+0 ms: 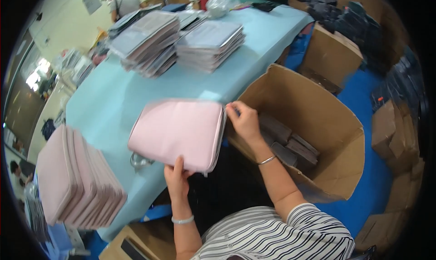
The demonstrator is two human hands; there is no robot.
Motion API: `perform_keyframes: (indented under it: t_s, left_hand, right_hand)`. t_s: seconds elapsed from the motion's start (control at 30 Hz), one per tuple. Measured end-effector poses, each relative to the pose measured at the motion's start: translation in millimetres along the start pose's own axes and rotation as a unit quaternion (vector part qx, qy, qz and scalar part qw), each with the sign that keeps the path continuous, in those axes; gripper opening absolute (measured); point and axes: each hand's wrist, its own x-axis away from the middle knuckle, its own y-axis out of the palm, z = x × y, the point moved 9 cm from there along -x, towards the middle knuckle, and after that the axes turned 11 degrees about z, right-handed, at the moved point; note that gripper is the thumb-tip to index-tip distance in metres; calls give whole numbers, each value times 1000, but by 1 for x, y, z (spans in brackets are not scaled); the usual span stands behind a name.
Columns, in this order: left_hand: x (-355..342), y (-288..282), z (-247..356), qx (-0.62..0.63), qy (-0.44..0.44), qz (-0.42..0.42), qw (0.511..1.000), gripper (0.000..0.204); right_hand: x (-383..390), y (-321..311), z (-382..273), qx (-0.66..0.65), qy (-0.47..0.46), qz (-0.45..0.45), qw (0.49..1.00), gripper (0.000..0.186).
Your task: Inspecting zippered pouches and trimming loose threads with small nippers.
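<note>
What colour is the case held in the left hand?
The case is plain pale pink, seen best in the head view.

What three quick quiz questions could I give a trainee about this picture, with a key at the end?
1. True or false: the flat, pale pink, round-cornered case lies inside the open, brown cardboard box.
2. Multiple choice: where is that box relative to the case? A, to its left; B, to its right; C, underneath it.
3. Fill in: the broad table is light ____ on top.

Key: 1, false: the left hand holds it by its near edge. 2, B. 3, blue.
</note>
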Motion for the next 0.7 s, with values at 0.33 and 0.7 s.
perform_keyframes:
  t_s: [0.33, 0.7]
  left_hand:
    - [-7, 39, 3, 83, 3, 26, 996, 41]
    - [-7, 40, -5, 106, 7, 24, 994, 41]
  right_hand:
    - [88, -11, -34, -187, 151, -158, 958, 19]
    - [104, -7, -46, -99, 116, -161, 975, 24]
